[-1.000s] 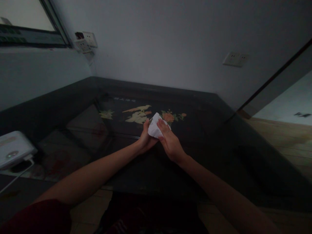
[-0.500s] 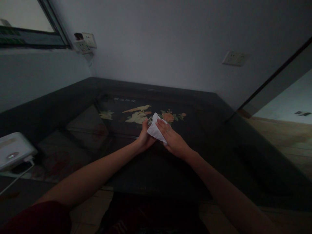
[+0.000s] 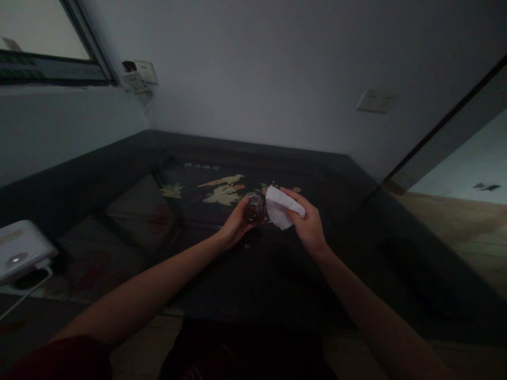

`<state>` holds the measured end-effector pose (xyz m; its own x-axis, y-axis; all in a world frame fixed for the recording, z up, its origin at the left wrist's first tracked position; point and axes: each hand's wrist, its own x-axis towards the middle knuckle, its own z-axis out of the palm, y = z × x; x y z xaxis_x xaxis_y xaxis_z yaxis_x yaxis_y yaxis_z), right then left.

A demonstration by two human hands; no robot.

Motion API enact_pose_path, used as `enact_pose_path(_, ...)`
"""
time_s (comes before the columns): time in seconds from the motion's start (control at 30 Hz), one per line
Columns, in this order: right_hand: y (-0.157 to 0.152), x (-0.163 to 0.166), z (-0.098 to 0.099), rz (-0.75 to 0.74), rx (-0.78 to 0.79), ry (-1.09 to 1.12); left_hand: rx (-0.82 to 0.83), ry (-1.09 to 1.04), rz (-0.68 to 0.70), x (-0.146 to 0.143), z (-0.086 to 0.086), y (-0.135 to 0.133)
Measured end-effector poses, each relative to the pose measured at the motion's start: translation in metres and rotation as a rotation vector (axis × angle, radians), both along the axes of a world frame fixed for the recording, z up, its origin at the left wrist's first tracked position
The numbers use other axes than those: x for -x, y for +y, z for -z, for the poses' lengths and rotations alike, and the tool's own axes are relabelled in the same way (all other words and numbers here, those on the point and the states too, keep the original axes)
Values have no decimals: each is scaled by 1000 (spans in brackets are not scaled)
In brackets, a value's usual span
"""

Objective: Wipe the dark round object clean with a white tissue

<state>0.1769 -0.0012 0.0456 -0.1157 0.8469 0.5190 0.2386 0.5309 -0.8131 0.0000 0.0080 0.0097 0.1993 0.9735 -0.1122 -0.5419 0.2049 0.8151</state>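
My left hand (image 3: 234,224) is wrapped round a small clear glass (image 3: 255,207), held just above the dark glass-topped table (image 3: 336,253). My right hand (image 3: 308,221) pinches a crumpled white tissue (image 3: 279,207) right beside the glass, touching its right side. Both hands hover over the table's middle, near a painted bird-and-flower design (image 3: 224,190) under the glass top.
A white device (image 3: 21,250) with a cable sits at the table's left edge. Wall sockets (image 3: 138,75) hang at the back left corner and another socket plate (image 3: 374,100) on the back wall. A window (image 3: 37,42) is upper left; a wooden floor (image 3: 459,227) lies to the right.
The tissue covered the glass between both hands before. My right hand has pulled the tissue off to the right, and the glass in my left hand now shows.
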Motion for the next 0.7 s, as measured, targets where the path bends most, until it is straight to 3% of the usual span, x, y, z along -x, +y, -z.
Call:
enact_pose_path(0.2, 2, -27, -12, 45, 289, 422, -227, 300, -38, 4, -3, -2)
enact_pose_path(0.33, -5, -66, -13, 144, 424, 517, -426, 566, -44, 0, -7, -8)
enact_pose_path(0.53, -24, -133, 17, 277, 597, 573, -651, 809, 3, -13, -8, -17)
enact_pose_path(0.7, -29, -152, 38, 311, 667, 588, -713, 885, 9, -36, -4, 0)
